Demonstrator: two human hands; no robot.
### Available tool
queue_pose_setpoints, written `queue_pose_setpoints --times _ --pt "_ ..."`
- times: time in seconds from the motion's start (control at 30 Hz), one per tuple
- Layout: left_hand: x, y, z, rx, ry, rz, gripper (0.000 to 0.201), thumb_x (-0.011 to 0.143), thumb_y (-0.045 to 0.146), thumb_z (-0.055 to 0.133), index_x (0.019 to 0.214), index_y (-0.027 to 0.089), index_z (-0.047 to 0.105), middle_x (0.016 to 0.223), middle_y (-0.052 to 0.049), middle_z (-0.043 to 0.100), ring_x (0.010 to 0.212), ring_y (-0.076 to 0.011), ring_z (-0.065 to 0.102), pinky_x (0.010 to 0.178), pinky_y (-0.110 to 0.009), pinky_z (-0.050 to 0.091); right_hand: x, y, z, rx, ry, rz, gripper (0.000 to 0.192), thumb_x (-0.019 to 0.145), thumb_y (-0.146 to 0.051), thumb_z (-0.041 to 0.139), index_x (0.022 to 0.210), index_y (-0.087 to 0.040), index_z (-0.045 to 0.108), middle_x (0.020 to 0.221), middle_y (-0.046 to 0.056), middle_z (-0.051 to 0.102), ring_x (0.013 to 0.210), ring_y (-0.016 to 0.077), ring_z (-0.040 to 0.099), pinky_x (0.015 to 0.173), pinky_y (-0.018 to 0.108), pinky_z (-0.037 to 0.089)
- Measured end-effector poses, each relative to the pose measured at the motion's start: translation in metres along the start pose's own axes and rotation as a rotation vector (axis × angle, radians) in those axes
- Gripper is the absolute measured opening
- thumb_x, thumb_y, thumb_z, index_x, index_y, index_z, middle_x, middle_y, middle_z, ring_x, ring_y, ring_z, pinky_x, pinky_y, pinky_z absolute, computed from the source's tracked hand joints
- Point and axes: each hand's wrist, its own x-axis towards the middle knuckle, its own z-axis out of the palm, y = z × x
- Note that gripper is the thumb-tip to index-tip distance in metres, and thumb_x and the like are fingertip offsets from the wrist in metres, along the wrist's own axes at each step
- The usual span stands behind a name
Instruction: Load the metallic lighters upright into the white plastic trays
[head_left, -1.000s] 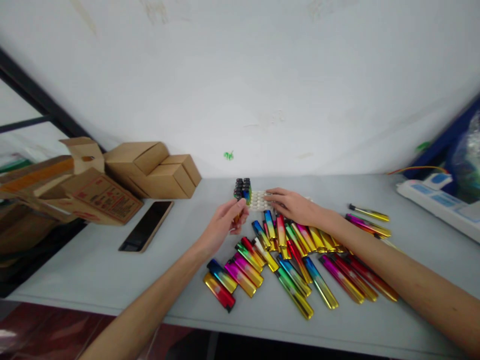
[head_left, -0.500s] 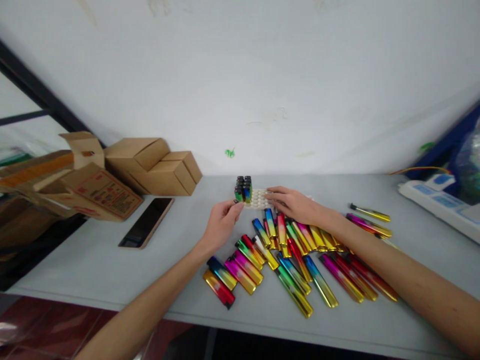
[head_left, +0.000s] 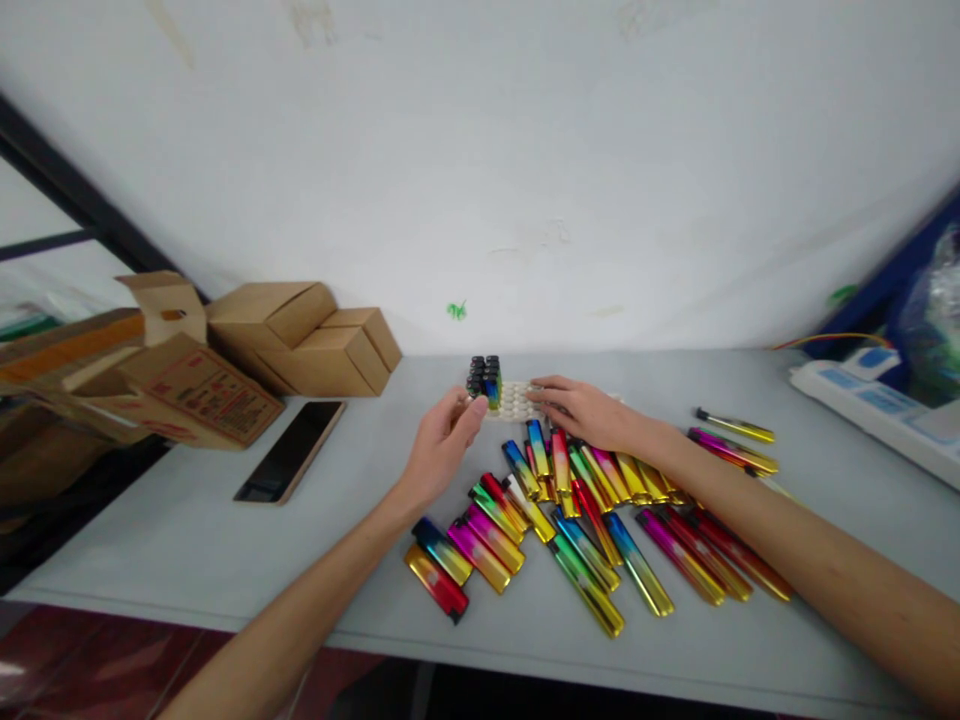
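Note:
A white tray (head_left: 514, 400) with rows of holes lies near the wall. Several lighters with black tops (head_left: 484, 370) stand upright in its left end. My left hand (head_left: 444, 440) is at the tray's near left corner, thumb and fingers closed around a lighter that they mostly hide. My right hand (head_left: 589, 412) rests over the right part of the tray, its fingers stretched out across the holes. Many loose metallic lighters (head_left: 585, 575) in red, blue, green, purple and gold lie in front of the tray, some under my right forearm.
A phone (head_left: 291, 452) lies on the grey table (head_left: 330, 560) at the left, beside brown cardboard boxes (head_left: 330, 350). A white power strip (head_left: 877, 405) stands at the right edge. Behind the tray rises a white wall (head_left: 525, 170).
My left hand has turned slightly and closed in on the near left lighters, and the dark tip between its fingers is now hidden. The right hand stays on the tray.

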Motion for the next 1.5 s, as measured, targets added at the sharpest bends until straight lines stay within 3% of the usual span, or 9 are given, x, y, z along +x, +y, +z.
queue_pose_setpoints --times 0.1,0.23,0.4,0.57,0.83,1.0,1.5 --pt "0.003 0.004 -0.003 -0.117 -0.043 0.045 0.04 0.094 0.06 0.065 0.101 0.022 0.052 0.077 0.004 0.056 0.058 -0.0097 0.047 0.052 -0.022 0.036 0.0 0.0 0.001 -0.006 0.01 -0.001 0.035 0.106 -0.022 0.047 0.133 -0.015 0.069 0.138 0.019 0.066 0.127 0.0304 0.066 0.109 0.053 0.055" --pt "0.009 0.01 -0.01 -0.059 -0.022 0.17 0.035 0.093 0.053 0.07 0.101 0.021 0.058 0.084 0.001 0.06 0.071 -0.0125 0.059 0.069 -0.028 0.051 0.0 0.002 0.003 -0.028 0.016 -0.016 0.035 0.106 -0.021 0.047 0.131 -0.014 0.069 0.136 0.02 0.066 0.124 0.0302 0.067 0.108 0.053 0.056" --pt "0.016 0.018 -0.017 0.008 0.074 0.239 0.028 0.085 0.041 0.081 0.101 0.02 0.07 0.092 -0.003 0.069 0.088 -0.0173 0.066 0.082 -0.031 0.054 0.001 0.001 0.001 -0.069 0.003 -0.03 0.035 0.107 -0.022 0.047 0.133 -0.011 0.068 0.135 0.021 0.066 0.123 0.0301 0.067 0.107 0.051 0.056" --pt "0.027 0.011 -0.02 0.171 0.115 0.351 0.029 0.078 0.035 0.087 0.1 0.019 0.076 0.102 -0.008 0.074 0.1 -0.0233 0.068 0.1 -0.04 0.053 0.001 0.0 0.0 -0.062 -0.005 -0.021 0.036 0.107 -0.022 0.047 0.135 -0.012 0.067 0.135 0.02 0.067 0.122 0.0288 0.067 0.107 0.049 0.056" --pt "0.042 -0.001 -0.022 0.55 0.017 0.466 0.02 0.085 0.037 0.081 0.098 0.022 0.078 0.105 -0.009 0.076 0.107 -0.0263 0.066 0.105 -0.042 0.048 0.002 0.002 0.005 -0.028 0.022 0.006 0.036 0.108 -0.025 0.047 0.135 -0.014 0.068 0.137 0.019 0.066 0.123 0.0298 0.067 0.108 0.05 0.054" --pt "0.047 -0.008 -0.027 0.691 0.046 0.525 0.021 0.087 0.037 0.079 0.101 0.022 0.078 0.119 -0.01 0.066 0.116 -0.0262 0.062 0.107 -0.044 0.048 0.002 0.003 0.005 -0.038 0.023 0.011 0.037 0.108 -0.024 0.045 0.135 -0.014 0.067 0.139 0.019 0.065 0.121 0.0297 0.067 0.107 0.05 0.055" --pt "0.059 -0.019 -0.038 0.642 -0.094 0.546 0.021 0.091 0.04 0.075 0.102 0.022 0.077 0.131 -0.012 0.065 0.124 -0.0272 0.063 0.112 -0.048 0.048 0.003 0.001 0.005 -0.04 0.007 0.015 0.037 0.106 -0.02 0.047 0.136 -0.01 0.067 0.139 0.021 0.064 0.122 0.0297 0.067 0.108 0.049 0.054"
